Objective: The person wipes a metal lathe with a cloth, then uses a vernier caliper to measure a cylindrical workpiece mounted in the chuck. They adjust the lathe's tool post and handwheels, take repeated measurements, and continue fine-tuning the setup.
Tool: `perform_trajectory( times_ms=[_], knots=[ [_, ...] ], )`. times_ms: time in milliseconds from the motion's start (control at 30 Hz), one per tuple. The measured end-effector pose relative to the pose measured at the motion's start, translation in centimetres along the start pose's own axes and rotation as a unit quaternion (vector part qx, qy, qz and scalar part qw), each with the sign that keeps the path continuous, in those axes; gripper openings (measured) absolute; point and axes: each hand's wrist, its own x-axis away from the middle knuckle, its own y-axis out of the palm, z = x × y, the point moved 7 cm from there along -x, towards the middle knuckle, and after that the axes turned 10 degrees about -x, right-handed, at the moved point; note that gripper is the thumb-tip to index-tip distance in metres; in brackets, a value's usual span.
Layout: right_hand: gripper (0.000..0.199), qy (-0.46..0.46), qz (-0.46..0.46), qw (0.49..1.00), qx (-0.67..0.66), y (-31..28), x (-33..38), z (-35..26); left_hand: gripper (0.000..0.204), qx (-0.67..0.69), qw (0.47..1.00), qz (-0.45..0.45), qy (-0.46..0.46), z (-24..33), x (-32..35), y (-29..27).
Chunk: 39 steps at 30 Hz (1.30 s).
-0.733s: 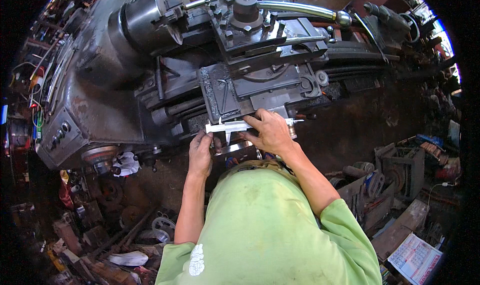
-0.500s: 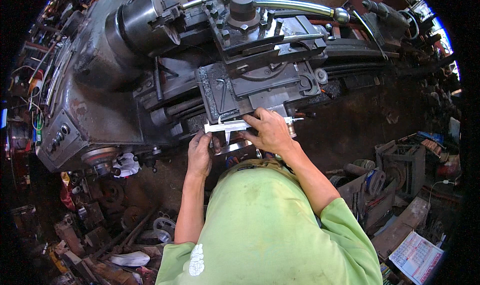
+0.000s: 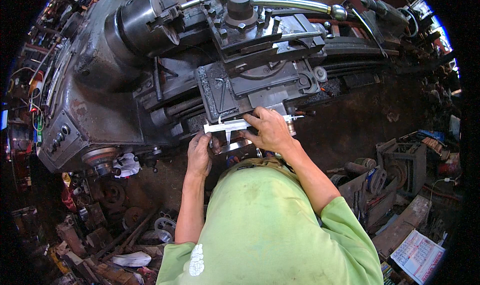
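Note:
A silver vernier caliper (image 3: 232,126) lies crosswise between my hands, in front of the lathe carriage, with its jaws pointing toward me and standing apart. My right hand (image 3: 270,129) is closed round its beam and slider. At the caliper's left end, my left hand (image 3: 200,152) pinches the fixed-jaw end with its fingers. Dark fingertips hide whether a small piece sits there too. Just below the caliper a shiny curved metal strip (image 3: 236,146) shows between the hands. Beyond lies the carriage's flat plate (image 3: 212,95), covered with metal chips and carrying an L-shaped hex key (image 3: 222,94).
The lathe chuck (image 3: 145,25) stands at the far left, the tool post (image 3: 241,12) with its long handle (image 3: 295,5) at the far middle. A control panel (image 3: 62,135) sits on the headstock's near side. Scrap parts and a printed sheet (image 3: 417,257) lie at lower right.
Both hands and the caliper stay almost in place. The head view has shifted very slightly.

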Motion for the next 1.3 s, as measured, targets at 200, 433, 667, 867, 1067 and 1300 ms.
perform_trajectory(
  times_ms=[200, 433, 667, 867, 1067, 1300],
  knots=[
    [0.038, 0.004, -0.002, 1.000, 0.003, -0.19, 0.07, -0.15, 0.021, 0.016, 1.000, -0.004, -0.004, -0.07, 0.18, 0.14],
    [0.040, 0.003, -0.005, 1.000, -0.005, -0.15, 0.12, -0.08, 0.021, 0.001, 1.000, 0.002, -0.006, 0.11, 0.45, 0.21],
    [0.041, -0.012, 0.013, 1.000, -0.005, -0.37, 0.20, -0.20, 0.022, 0.007, 1.000, -0.003, -0.001, 0.14, 0.55, 0.31],
    [0.039, -0.003, -0.005, 1.000, -0.011, -0.16, 0.27, -0.03, 0.022, 0.010, 1.000, 0.001, 0.003, 0.19, 0.60, 0.38],
    [0.039, -0.008, 0.005, 1.000, -0.019, -0.27, 0.34, -0.08, 0.021, 0.010, 1.000, 0.000, 0.005, 0.37, 0.73, 0.51],
    [0.041, -0.022, 0.018, 1.000, -0.011, -0.51, 0.31, -0.24, 0.022, 0.014, 1.000, -0.004, 0.003, 0.35, 0.72, 0.51]
  ],
)
